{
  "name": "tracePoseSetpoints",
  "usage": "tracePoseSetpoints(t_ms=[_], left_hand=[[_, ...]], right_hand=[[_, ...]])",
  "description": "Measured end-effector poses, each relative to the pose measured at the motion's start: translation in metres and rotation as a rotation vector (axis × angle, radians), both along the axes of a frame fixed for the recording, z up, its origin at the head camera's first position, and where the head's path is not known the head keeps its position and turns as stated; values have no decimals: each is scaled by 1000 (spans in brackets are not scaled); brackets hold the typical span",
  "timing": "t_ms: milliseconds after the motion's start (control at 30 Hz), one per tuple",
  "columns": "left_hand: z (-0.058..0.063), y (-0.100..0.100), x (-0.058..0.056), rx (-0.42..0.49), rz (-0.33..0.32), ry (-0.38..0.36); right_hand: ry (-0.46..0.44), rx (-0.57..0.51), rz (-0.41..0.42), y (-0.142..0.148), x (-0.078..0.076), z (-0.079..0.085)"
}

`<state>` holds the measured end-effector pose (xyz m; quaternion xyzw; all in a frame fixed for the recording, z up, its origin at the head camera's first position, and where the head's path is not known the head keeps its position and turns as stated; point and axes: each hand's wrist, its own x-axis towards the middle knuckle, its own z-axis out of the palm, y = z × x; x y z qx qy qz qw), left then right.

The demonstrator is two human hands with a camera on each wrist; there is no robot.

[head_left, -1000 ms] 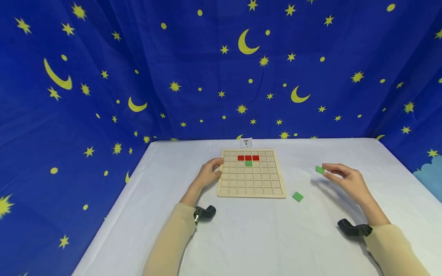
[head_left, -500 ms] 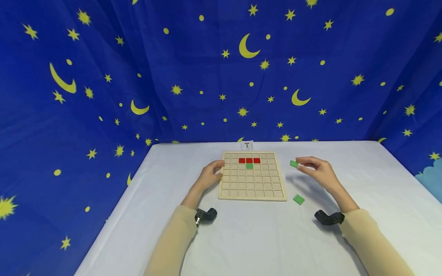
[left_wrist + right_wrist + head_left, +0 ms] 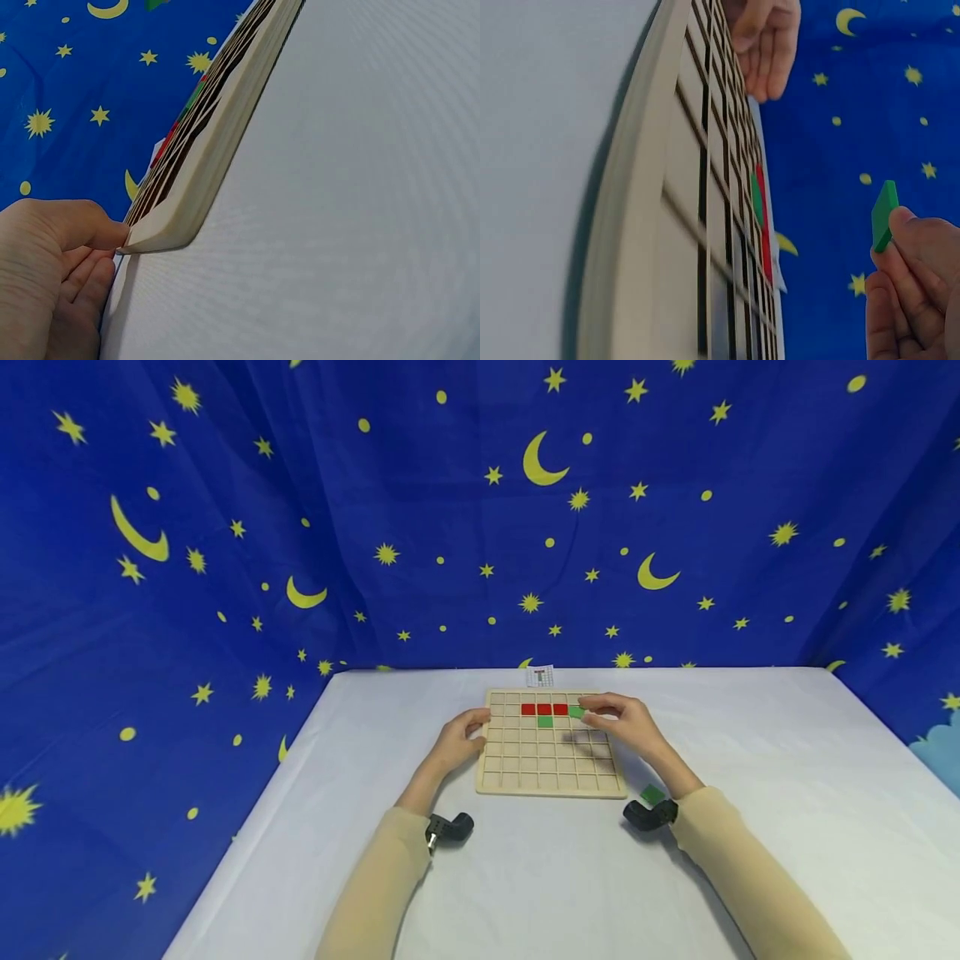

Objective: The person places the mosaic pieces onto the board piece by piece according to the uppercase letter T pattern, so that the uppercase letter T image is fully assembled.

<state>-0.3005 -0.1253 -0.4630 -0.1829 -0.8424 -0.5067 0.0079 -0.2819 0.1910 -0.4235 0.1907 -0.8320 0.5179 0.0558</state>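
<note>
In the head view, my right hand (image 3: 628,723) pinches a green square tile (image 3: 886,215) between thumb and fingers. It holds the tile raised over the upper right of a wooden grid board (image 3: 527,782). At the board's left edge, my left hand (image 3: 452,742) grips the rim with thumb and fingers. The left wrist view has the thumb (image 3: 96,228) at the rim near a corner. Three red tiles (image 3: 544,710) lie in a row in the grid, with one green tile (image 3: 545,722) under the middle one.
Another green tile (image 3: 652,795) lies on the white tablecloth (image 3: 555,877), partly behind the right wrist camera (image 3: 649,816). A small printed pattern card (image 3: 540,676) sits beyond the board. A blue curtain (image 3: 420,510) with moons and stars hangs behind.
My right hand has travelled left with the green tile, from the table's right side to over the board. My left hand stays at the board's left edge.
</note>
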Motion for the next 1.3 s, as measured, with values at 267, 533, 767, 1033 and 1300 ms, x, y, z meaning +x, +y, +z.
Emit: tracePoseSetpoints(t_ms=[267,533,767,1033,1300], left_hand=[[4,2,1,0,2,-8],[5,3,1,-6,5,-19],[5,2,1,-4,8,-29],[4,2,0,15,-5,-18],[4,0,1,20,-8,-22]], right_hand=[[-51,-30,76,-34,14,23],[-71,-24,81,-38,3,-4],[-40,-8,64,-39,-6,-31],[73,80,48,-41,-7,-39],[123,154,16,-43,-8,-43]])
